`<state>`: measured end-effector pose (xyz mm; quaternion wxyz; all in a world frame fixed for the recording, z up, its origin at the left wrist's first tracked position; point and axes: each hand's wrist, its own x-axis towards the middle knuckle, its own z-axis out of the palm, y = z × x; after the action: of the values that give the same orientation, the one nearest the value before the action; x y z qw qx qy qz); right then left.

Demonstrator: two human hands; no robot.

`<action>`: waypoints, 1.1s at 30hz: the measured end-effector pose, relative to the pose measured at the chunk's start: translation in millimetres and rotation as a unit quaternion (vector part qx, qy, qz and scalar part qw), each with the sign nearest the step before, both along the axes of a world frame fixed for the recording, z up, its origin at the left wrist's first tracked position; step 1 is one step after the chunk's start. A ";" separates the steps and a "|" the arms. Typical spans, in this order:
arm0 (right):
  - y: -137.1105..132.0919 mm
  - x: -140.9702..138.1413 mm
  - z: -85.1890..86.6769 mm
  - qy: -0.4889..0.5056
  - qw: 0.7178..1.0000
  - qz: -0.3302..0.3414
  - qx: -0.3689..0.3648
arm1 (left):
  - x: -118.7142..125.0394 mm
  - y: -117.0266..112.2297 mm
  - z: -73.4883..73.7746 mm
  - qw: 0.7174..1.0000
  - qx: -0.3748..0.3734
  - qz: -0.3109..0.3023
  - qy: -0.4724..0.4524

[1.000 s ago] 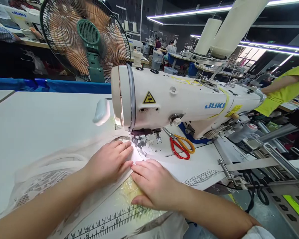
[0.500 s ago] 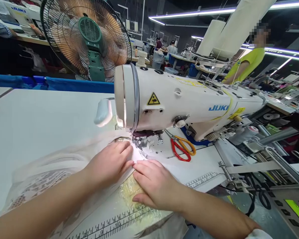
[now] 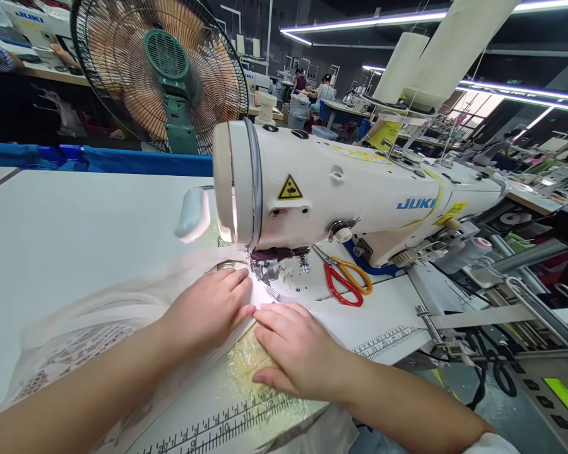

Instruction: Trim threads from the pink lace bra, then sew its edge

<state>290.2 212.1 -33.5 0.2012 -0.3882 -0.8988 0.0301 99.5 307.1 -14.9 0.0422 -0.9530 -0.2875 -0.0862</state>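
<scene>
My left hand [image 3: 213, 306] lies flat on the white lace-trimmed fabric [image 3: 94, 315], fingertips just in front of the needle area. My right hand [image 3: 293, 347] rests to its right, fingers stretched and thumb apart, with its fingertips at the fabric's edge and almost meeting my left thumb. Above the fingertips stands the head of a white JUKI sewing machine [image 3: 303, 183]; its presser foot [image 3: 258, 265] is partly hidden. Beneath the right palm is a yellowish taped patch [image 3: 243, 362] on the table. The fabric under my fingers is mostly covered.
Scissors [image 3: 343, 277] with red and orange handles lie right of the needle plate. A ruler tape [image 3: 218, 429] runs along the table's front. A large fan [image 3: 170, 75] stands behind a blue rail [image 3: 142, 162]. Thread cones [image 3: 400, 66] rise at the back right.
My hands and the fabric hold almost the same place. The person in the yellow shirt has moved left in the background, now partly behind the thread stand. The view has shifted very slightly.
</scene>
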 end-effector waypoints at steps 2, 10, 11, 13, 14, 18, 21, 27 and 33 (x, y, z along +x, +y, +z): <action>-0.2 0.1 0.2 0.005 1.000 -0.003 0.007 | 0.6 0.1 0.9 1.000 -0.005 0.003 0.009; 0.8 1.5 0.0 0.001 1.000 -0.002 0.002 | 1.1 -0.1 1.4 1.000 0.003 -0.002 0.010; 1.0 1.6 -0.3 -0.001 1.000 -0.002 0.001 | 1.3 -0.1 1.7 1.000 0.002 -0.002 0.010; 1.2 1.9 -1.1 -0.003 1.000 -0.002 0.004 | 1.8 -0.1 2.7 1.000 0.003 -0.001 0.013; 1.1 2.1 -1.6 -0.003 1.000 -0.002 0.008 | 2.0 0.0 3.1 1.000 0.004 -0.001 0.016; 0.5 3.1 -3.3 -0.002 1.000 -0.008 0.021 | 2.2 1.2 3.0 1.000 0.016 -0.003 0.024; 0.7 3.1 -4.1 -0.001 1.000 -0.015 0.027 | 0.1 4.8 0.0 0.999 0.023 -0.005 0.031; 3.9 0.2 -6.5 -0.001 0.998 -0.027 0.058 | -5.3 19.3 -2.0 0.999 0.037 -0.022 0.025; 5.9 0.2 -6.6 -0.012 0.999 -0.031 0.034 | -8.1 7.2 4.0 0.991 0.035 -0.133 0.000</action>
<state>290.3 218.0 -40.1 0.2041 -0.4087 -0.8894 -0.0117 91.5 314.4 -10.9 0.0634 -0.9806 -0.1552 -0.1011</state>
